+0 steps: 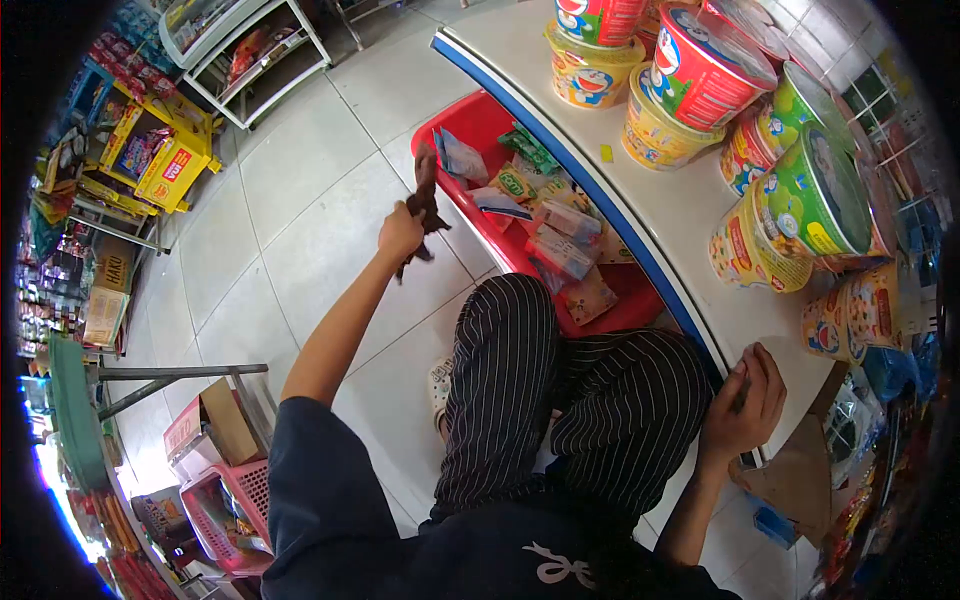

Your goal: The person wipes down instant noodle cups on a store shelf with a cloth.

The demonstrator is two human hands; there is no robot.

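My left hand [401,232] is closed around a crumpled dark brown rag [426,205], held over the floor just left of the red bin. Part of the rag hangs below my fist and part sticks up above it. The red bin [427,135] contains several small plastic packets [566,250] and snack bags. My right hand [745,405] rests on the near corner of the white shelf top [700,250], fingers stretched out, holding nothing that I can see. Instant noodle cups [765,245] stand on that shelf beyond it.
Stacked red and green cartoon tubs [712,65] crowd the shelf's far side. A blue edge strip [590,185] runs beside the bin. To the left are a yellow display rack [165,160], a pink basket [225,515] and a cardboard box [230,420]. Tiled floor [300,160] lies between.
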